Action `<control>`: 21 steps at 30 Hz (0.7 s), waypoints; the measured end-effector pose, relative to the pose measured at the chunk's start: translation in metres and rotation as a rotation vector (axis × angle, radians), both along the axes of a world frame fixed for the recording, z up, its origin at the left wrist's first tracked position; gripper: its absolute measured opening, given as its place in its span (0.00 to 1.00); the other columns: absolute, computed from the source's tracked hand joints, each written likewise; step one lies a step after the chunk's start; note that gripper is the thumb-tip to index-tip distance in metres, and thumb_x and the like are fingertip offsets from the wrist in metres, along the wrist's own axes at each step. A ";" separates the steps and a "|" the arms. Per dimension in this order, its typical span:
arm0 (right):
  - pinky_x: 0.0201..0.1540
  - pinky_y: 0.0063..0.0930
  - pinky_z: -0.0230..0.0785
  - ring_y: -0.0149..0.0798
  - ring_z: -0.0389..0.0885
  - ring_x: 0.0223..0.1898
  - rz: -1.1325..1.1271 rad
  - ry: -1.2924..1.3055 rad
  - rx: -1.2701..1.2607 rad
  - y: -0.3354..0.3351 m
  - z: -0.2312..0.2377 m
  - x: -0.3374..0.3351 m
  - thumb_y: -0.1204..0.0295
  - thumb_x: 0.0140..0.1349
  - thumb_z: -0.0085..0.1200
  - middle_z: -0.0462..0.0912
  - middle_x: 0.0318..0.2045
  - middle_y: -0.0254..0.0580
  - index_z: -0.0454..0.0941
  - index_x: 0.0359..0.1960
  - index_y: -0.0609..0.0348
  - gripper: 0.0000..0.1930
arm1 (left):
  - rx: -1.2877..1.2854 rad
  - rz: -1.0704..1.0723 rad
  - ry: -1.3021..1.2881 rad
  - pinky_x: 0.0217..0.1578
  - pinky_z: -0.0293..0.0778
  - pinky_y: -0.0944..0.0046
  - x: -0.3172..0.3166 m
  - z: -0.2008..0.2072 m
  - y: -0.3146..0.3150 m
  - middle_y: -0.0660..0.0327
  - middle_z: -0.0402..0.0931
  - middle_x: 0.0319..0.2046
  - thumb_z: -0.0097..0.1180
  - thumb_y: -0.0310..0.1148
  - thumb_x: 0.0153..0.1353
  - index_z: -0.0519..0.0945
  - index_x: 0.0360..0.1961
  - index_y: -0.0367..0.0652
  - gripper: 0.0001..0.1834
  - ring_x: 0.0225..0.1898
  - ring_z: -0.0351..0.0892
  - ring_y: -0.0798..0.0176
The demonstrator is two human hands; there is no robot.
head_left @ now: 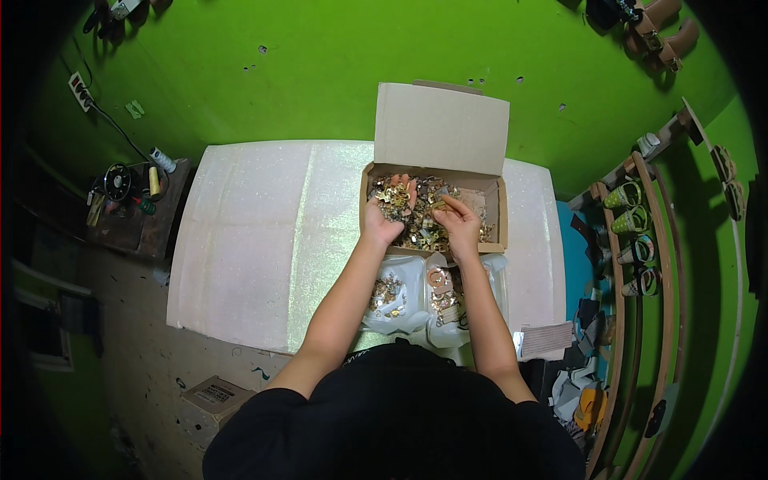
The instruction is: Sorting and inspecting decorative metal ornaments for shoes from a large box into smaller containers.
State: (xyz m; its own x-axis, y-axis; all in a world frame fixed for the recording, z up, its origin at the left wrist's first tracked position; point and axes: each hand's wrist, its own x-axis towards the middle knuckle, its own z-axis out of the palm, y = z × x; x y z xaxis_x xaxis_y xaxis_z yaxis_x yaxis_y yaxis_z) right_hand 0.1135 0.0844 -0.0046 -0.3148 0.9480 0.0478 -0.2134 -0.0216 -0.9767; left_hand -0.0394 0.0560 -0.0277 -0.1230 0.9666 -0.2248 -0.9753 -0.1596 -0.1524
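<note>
An open cardboard box (502, 212) stands on the table, full of small gold and silver metal pieces (432, 232) that look like buckles or shoe hardware. Over its left part my left hand (386, 228) is palm up, its fingers curled around a heap of gold-coloured metal pieces (394, 194). My right hand (460, 228) is inside the box's right half, thumb and fingers pinched at a small gold-coloured piece (438, 206) whose exact kind is too small to tell. The box's lid (442, 128) is raised against the green wall.
Between my forearms sit translucent plastic tubs (408, 322) with more small metal parts. The table (248, 240) has a pale glittery cover. At right, a wooden rack (648, 320) holds sandals (632, 220). A small table (132, 232) with thread spools is at left, a carton (218, 396) on the floor.
</note>
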 end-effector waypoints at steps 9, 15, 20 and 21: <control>0.32 0.26 0.75 0.36 0.77 0.28 -0.049 0.200 -0.355 -0.003 -0.004 0.000 0.75 0.60 0.44 0.76 0.29 0.45 0.69 0.37 0.67 0.07 | -0.011 0.001 0.034 0.52 0.64 0.53 0.002 -0.005 -0.001 0.48 0.69 0.45 0.28 0.30 0.60 0.70 0.41 0.34 0.18 0.50 0.66 0.50; 0.29 0.22 0.73 0.35 0.78 0.29 0.086 0.022 -0.210 0.001 -0.022 0.000 0.74 0.60 0.45 0.76 0.28 0.42 0.65 0.39 0.62 0.08 | -0.039 0.000 0.008 0.52 0.65 0.54 0.005 -0.002 -0.003 0.48 0.69 0.45 0.27 0.30 0.60 0.70 0.41 0.33 0.18 0.50 0.67 0.49; 0.21 0.18 0.69 0.32 0.76 0.23 0.032 0.032 -0.374 -0.006 -0.007 -0.006 0.70 0.62 0.42 0.75 0.26 0.41 0.65 0.37 0.60 0.07 | -0.044 -0.015 0.039 0.48 0.68 0.55 0.001 -0.007 -0.004 0.51 0.72 0.43 0.27 0.32 0.60 0.72 0.40 0.37 0.19 0.47 0.70 0.50; 0.17 0.17 0.66 0.30 0.74 0.19 -0.001 0.032 -0.426 -0.007 -0.003 -0.005 0.68 0.62 0.41 0.75 0.25 0.40 0.66 0.36 0.59 0.07 | -0.043 -0.019 0.040 0.48 0.68 0.55 0.002 -0.006 -0.004 0.51 0.72 0.43 0.27 0.32 0.60 0.72 0.40 0.37 0.19 0.47 0.70 0.50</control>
State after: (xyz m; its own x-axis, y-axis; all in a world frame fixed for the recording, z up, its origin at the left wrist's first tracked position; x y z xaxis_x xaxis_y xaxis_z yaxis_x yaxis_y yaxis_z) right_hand 0.1086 0.0773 -0.0078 -0.3189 0.8853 -0.3385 -0.2440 -0.4218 -0.8733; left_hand -0.0375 0.0522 -0.0341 -0.1143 0.9584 -0.2616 -0.9835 -0.1464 -0.1067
